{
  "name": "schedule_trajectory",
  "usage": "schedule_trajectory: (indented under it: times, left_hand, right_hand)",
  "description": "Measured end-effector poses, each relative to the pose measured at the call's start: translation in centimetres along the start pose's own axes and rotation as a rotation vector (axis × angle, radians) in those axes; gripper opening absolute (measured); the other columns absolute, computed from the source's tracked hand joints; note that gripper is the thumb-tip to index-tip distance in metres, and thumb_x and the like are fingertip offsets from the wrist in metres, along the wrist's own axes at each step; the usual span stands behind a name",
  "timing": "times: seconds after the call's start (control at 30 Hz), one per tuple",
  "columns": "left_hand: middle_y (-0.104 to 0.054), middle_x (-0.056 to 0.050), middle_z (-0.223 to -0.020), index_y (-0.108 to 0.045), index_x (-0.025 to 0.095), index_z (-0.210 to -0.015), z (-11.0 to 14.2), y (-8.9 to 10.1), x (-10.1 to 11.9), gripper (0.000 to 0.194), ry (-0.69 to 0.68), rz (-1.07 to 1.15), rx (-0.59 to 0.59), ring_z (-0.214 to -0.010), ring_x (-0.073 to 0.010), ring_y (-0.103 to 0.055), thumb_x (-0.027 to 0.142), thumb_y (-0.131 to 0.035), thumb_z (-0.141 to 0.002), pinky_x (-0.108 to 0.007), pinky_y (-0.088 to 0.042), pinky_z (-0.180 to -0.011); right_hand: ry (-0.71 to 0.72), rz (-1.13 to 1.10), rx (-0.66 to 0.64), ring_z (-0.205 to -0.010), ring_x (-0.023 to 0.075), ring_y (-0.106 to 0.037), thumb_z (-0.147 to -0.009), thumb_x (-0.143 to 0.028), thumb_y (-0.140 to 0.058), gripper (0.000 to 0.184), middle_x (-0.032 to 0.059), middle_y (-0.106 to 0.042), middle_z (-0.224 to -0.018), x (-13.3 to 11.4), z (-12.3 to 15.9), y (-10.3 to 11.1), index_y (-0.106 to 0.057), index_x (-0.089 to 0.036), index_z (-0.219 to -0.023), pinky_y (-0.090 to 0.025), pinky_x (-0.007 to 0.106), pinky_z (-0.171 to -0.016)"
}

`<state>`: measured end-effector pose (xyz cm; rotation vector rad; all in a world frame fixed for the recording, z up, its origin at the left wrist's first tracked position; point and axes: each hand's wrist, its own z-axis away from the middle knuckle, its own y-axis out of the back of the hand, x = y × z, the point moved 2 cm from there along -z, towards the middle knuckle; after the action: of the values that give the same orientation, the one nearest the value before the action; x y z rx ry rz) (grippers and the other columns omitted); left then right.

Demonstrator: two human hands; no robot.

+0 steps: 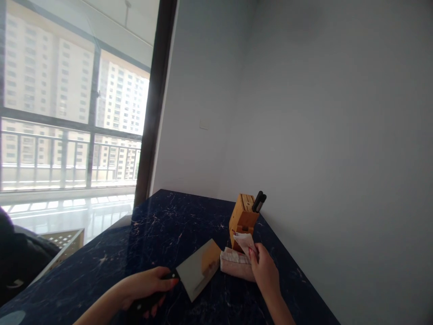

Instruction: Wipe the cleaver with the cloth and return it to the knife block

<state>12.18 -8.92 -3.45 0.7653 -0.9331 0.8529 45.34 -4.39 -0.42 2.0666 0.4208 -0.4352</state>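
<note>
My left hand [149, 286] grips the black handle of a broad cleaver [199, 268], whose shiny blade points right and up over the dark marble counter [152, 234]. My right hand [264, 268] pinches a folded white cloth [237, 262] that lies beside the blade tip, one corner lifted between the fingers. Just behind the cloth stands a wooden knife block [242, 216] with black knife handles [259, 201] sticking out of it.
A grey wall runs along the counter's right and back sides. To the left is a dark door frame, a big window with a railing, and a perforated crate [64, 241] on the floor. A dark shape sits at the far left edge.
</note>
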Motion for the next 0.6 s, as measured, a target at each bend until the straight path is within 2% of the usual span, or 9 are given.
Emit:
schedule_trajectory:
  times: [0.1,0.2,0.33,0.47,0.6]
  left_hand:
    - [-0.048,0.008,-0.049,-0.045,0.022,-0.077,-0.5,0.5,-0.2,0.049,-0.038,-0.026,0.01,-0.032,-0.005,-0.037,0.068,-0.054,-0.062,-0.016,-0.03,-0.031]
    - [-0.045,0.008,-0.048,-0.046,0.022,-0.078,-0.8,0.8,-0.4,0.049,-0.053,-0.059,0.036,-0.032,-0.0053,-0.034,0.069,-0.051,-0.064,-0.017,-0.027,-0.03]
    - [-0.044,0.008,-0.047,-0.047,0.021,-0.077,-1.0,0.9,-0.5,0.053,-0.06,-0.104,0.074,-0.031,-0.0055,-0.032,0.073,-0.043,-0.066,-0.018,-0.026,-0.03]
    - [-0.044,0.008,-0.045,-0.048,0.02,-0.076,-1.1,1.1,-0.8,0.058,-0.065,-0.125,0.089,-0.03,-0.0059,-0.032,0.076,-0.042,-0.063,-0.018,-0.025,-0.03]
    - [-0.043,0.008,-0.043,-0.049,0.019,-0.074,-1.2,1.2,-1.2,0.059,-0.068,-0.124,0.079,-0.029,-0.006,-0.031,0.077,-0.041,-0.062,-0.018,-0.025,-0.029]
  right_hand:
    - [-0.009,-0.008,0.007,-0.081,0.0184,-0.059,-0.085,-0.033,-0.033,0.021,0.0028,-0.062,-0.09,0.0,0.1,-0.1,-0.05,-0.023,-0.092,-0.038,0.025,-0.063]
    - [0.018,-0.008,-0.04,-0.081,0.0181,-0.059,-0.084,-0.03,-0.035,0.019,0.0028,-0.062,-0.088,-0.2,0.4,-0.8,-0.052,-0.022,-0.088,-0.038,0.025,-0.064]
    - [0.096,-0.017,-0.106,-0.089,0.0182,-0.056,-0.078,-0.022,-0.042,0.016,0.0036,-0.062,-0.092,-0.7,0.7,-1.7,-0.056,-0.021,-0.084,-0.039,0.025,-0.073]
    - [0.108,0.015,-0.155,-0.095,0.0189,-0.055,-0.075,-0.019,-0.043,0.021,0.0044,-0.062,-0.098,-1.1,1.0,-2.1,-0.058,-0.02,-0.089,-0.038,0.026,-0.08]
    - [0.113,0.063,-0.192,-0.097,0.0206,-0.054,-0.072,-0.02,-0.043,0.029,0.0058,-0.061,-0.104,-1.5,1.3,-2.0,-0.058,-0.019,-0.098,-0.039,0.028,-0.08]
